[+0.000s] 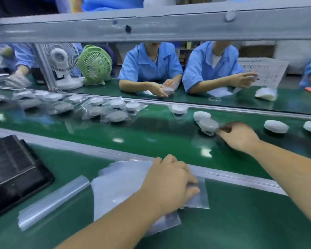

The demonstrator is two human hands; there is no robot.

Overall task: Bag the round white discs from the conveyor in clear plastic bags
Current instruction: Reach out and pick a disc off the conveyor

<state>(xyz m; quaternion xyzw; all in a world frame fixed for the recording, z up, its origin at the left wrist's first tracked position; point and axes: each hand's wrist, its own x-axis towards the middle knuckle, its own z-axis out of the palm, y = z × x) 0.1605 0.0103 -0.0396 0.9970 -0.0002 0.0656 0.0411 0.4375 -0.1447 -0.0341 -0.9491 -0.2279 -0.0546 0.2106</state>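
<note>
The right hand (241,136) pinches a white disc (207,125) on the conveyor (151,130), while the left hand (171,182) presses flat on clear bags (118,186) on the bench (241,221).

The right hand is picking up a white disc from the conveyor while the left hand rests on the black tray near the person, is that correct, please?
Not quite. The head view shows the left hand pressing on the stack of clear plastic bags, not on the black tray, which lies untouched further left. The rest holds: the right hand is gripping a white disc on the conveyor.
</note>
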